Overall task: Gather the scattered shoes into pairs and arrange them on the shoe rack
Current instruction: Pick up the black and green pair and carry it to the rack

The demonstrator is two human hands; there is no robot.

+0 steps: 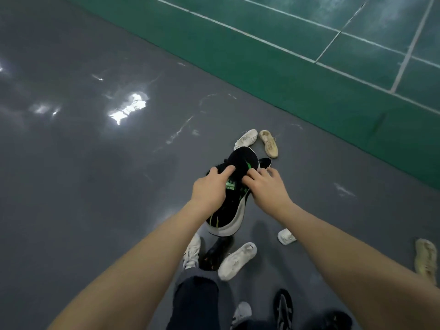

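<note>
Both my hands hold a black sneaker with green marks and a thick white sole, raised above the grey floor at the centre of the view. My left hand grips its upper from the left, fingers curled over the laces. My right hand pinches it from the right near the green tongue label. Another black upper may be pressed against it under my left hand; I cannot tell. Beyond it lie a white shoe, a beige shoe and the toe of a black shoe. No shoe rack is in view.
Closer to me lie a small white shoe, a larger white shoe, a dark shoe and a beige shoe. More black shoes sit at the bottom edge. My dark trouser leg stands among them. A green court mat borders the far right.
</note>
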